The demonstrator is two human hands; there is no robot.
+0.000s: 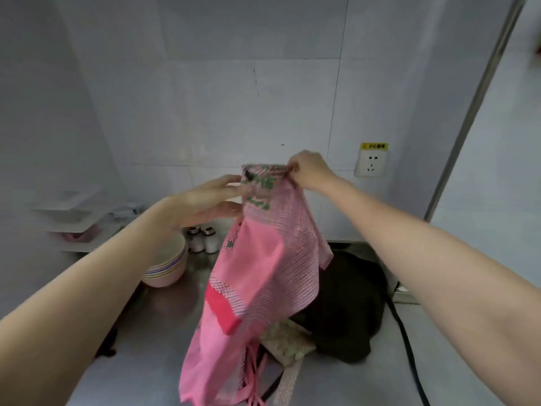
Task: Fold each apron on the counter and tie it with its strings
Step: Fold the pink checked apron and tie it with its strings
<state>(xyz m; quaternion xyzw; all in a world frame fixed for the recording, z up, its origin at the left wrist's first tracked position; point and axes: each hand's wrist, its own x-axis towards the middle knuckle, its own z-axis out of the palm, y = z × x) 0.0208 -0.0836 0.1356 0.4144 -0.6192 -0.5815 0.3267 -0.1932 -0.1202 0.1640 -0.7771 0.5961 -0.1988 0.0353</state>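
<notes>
A pink checked apron hangs in the air above the steel counter, its lower end and pink strings trailing down to the counter. My right hand pinches the apron's top right corner. My left hand reaches to the top left edge, fingers and thumb closing on the cloth. Behind the hanging apron lie a dark apron in a heap and a pale floral apron partly under it.
A stack of pastel bowls stands at the left, with two small shakers behind it. White shelves sit in the far left corner. A wall socket is on the tiles, and a black cable runs along the counter's right.
</notes>
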